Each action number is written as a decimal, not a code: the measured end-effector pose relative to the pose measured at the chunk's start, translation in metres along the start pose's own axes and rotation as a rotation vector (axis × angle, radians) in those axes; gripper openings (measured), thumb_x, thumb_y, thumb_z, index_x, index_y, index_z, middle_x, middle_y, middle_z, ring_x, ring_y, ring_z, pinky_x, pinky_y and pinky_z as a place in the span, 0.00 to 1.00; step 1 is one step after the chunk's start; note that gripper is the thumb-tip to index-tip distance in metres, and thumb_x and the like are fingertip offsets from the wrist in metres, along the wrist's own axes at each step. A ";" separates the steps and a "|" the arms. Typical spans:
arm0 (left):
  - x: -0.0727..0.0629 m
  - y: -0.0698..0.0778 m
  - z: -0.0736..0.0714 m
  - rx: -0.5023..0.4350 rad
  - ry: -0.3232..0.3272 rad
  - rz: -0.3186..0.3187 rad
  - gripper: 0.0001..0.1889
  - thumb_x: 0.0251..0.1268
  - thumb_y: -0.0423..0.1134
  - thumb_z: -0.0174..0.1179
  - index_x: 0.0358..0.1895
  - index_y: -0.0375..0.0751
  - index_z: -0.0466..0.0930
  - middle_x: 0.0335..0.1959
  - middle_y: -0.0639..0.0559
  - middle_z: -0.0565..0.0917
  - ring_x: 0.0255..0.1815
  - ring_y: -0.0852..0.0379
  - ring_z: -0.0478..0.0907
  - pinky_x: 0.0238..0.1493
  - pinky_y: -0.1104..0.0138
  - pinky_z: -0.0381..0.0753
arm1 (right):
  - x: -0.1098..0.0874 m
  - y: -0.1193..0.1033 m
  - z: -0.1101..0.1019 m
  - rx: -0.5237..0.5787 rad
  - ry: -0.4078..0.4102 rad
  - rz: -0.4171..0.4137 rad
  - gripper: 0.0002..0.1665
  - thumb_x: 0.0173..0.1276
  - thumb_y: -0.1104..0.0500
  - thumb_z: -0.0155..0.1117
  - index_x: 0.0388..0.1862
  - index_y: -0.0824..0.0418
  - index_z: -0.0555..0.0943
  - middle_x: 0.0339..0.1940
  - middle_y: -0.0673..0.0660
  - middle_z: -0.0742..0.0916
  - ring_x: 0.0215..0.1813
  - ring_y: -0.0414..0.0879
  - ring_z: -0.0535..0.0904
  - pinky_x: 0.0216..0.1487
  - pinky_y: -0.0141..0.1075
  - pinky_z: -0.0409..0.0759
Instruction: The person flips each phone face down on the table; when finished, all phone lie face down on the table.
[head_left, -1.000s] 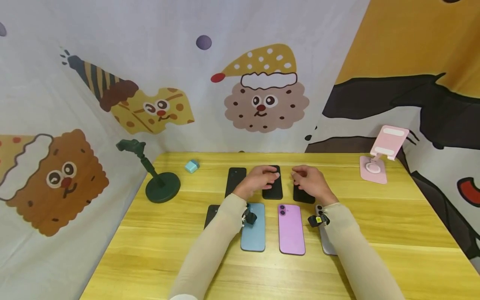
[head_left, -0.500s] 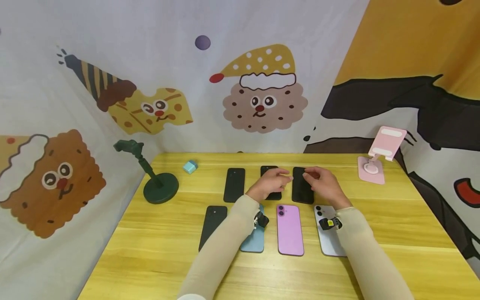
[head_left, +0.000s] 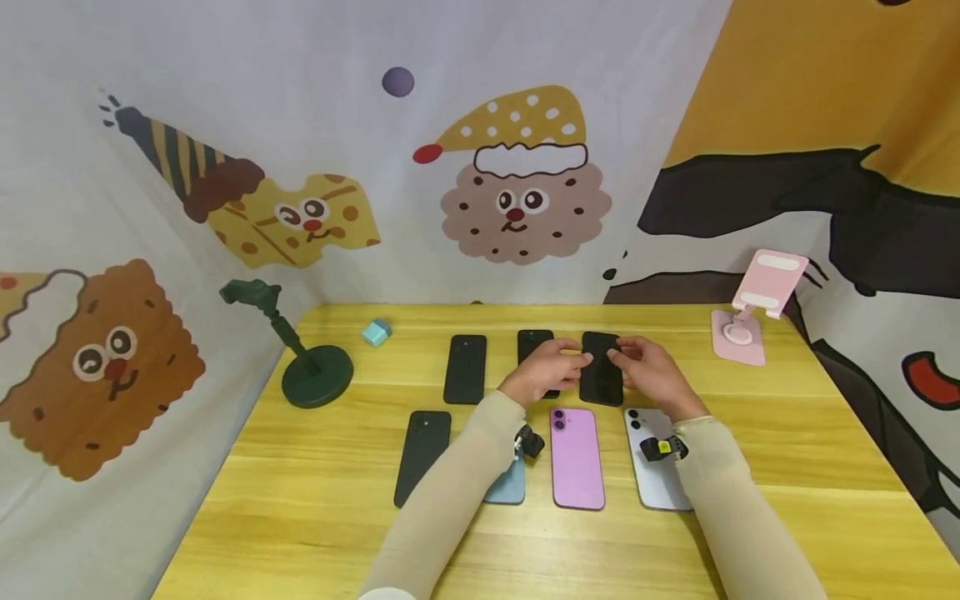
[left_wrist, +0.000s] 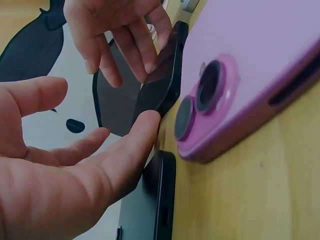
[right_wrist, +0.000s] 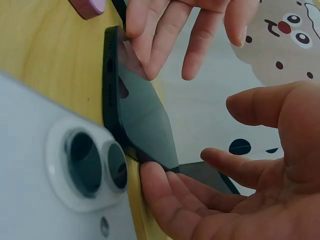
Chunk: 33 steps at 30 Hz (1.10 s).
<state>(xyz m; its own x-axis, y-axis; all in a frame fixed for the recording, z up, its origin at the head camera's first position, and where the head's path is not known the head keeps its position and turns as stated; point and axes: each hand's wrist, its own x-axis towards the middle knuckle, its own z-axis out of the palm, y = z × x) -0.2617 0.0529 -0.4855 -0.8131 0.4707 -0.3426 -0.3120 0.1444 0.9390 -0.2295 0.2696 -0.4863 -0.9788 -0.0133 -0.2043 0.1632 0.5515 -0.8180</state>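
A black phone (head_left: 602, 368) lies glossy side up in the back row, at its right end. My left hand (head_left: 547, 372) is at that phone's left long edge, fingertips touching it. At the opposite edge is my right hand (head_left: 656, 375), also with fingertips at the side. Fingers of both hands are spread and only loosely bent in the wrist views. Under my left hand, another black phone (head_left: 534, 338) is partly covered. In front of the hands lie a pink phone (head_left: 577, 458) and a white phone (head_left: 654, 479), the latter partly behind my right wrist.
Further left are a black phone (head_left: 465, 369), a second black phone (head_left: 422, 454) and a blue phone (head_left: 507, 485) half hidden by my left sleeve. A green stand (head_left: 317, 375), a light blue block (head_left: 377, 332) and a pink phone stand (head_left: 738, 337) stand toward the back.
My left hand has moved right, from over the middle black phone to the left edge of the right one. My right hand has shifted right, from over that phone to its right edge.
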 end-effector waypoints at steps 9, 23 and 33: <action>-0.003 0.003 0.001 -0.076 0.016 -0.020 0.35 0.77 0.47 0.65 0.80 0.40 0.65 0.71 0.38 0.78 0.70 0.37 0.78 0.64 0.48 0.85 | 0.000 -0.001 -0.003 0.057 -0.018 0.009 0.38 0.85 0.46 0.56 0.82 0.66 0.63 0.78 0.73 0.72 0.72 0.67 0.76 0.57 0.47 0.89; -0.001 0.001 0.002 -0.222 0.049 0.038 0.34 0.76 0.31 0.62 0.81 0.35 0.62 0.67 0.31 0.80 0.65 0.37 0.82 0.61 0.50 0.87 | 0.004 -0.003 -0.006 0.104 -0.075 0.026 0.37 0.84 0.46 0.58 0.81 0.65 0.65 0.78 0.72 0.73 0.74 0.66 0.75 0.59 0.48 0.88; 0.000 0.001 0.014 -0.272 -0.034 0.072 0.32 0.74 0.23 0.56 0.80 0.31 0.65 0.64 0.37 0.80 0.69 0.39 0.79 0.65 0.54 0.85 | 0.001 -0.008 -0.003 0.098 -0.123 -0.005 0.42 0.83 0.41 0.58 0.82 0.66 0.63 0.75 0.74 0.75 0.70 0.65 0.80 0.61 0.52 0.87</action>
<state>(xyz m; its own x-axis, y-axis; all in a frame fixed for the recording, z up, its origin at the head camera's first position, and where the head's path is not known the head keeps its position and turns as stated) -0.2552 0.0647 -0.4841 -0.8223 0.5013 -0.2693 -0.3782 -0.1277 0.9169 -0.2320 0.2677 -0.4779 -0.9580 -0.1211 -0.2599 0.1759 0.4674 -0.8664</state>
